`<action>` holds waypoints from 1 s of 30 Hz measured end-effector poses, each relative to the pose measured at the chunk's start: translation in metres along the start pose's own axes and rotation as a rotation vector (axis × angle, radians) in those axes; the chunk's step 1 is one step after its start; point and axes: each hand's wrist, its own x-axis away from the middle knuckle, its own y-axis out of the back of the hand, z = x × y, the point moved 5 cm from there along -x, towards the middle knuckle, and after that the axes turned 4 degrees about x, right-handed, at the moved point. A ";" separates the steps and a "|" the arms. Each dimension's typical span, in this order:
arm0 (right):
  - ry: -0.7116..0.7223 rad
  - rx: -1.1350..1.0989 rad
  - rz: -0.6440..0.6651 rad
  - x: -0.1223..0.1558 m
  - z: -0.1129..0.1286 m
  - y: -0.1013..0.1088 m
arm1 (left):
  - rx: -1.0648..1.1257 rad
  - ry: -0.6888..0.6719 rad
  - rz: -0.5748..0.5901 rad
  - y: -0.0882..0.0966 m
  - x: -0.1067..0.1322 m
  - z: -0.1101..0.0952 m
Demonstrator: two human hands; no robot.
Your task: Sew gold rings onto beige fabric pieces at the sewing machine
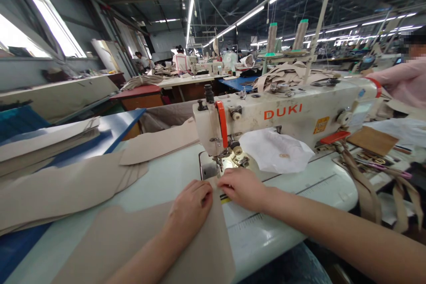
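A large beige fabric piece point(206, 244) lies across the pale machine table, its narrow far corner just in front of the needle of a white sewing machine point(286, 113). My left hand point(193, 204) rests on this piece with curled fingers, thumb and fingertips closed on it near that corner. From the other side, my right hand point(244, 188) pinches the right edge of the same corner, close to the presser foot point(220, 164). Its fingertips partly cover the fabric there. The fingers of both hands almost meet below the needle.
Stacks of cut beige panels point(83, 177) lie to the left, reaching over a blue table point(124, 131). A white cloth point(276, 151) sits under the machine arm. Beige straps point(362, 182) and scissors point(382, 167) are at the right. Another person's pink sleeve point(402, 80) shows beyond.
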 end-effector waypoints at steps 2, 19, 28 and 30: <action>0.149 0.117 -0.053 0.008 0.001 -0.002 | 0.016 0.001 -0.010 0.000 0.001 0.000; 0.393 0.390 -0.116 0.013 0.008 -0.005 | 0.056 0.046 0.023 -0.001 -0.001 0.003; 0.684 0.552 0.046 0.058 0.027 0.007 | 0.035 0.020 0.068 -0.002 -0.002 0.003; 0.717 0.562 0.040 0.058 0.031 0.005 | 0.015 0.019 0.062 -0.003 -0.002 0.003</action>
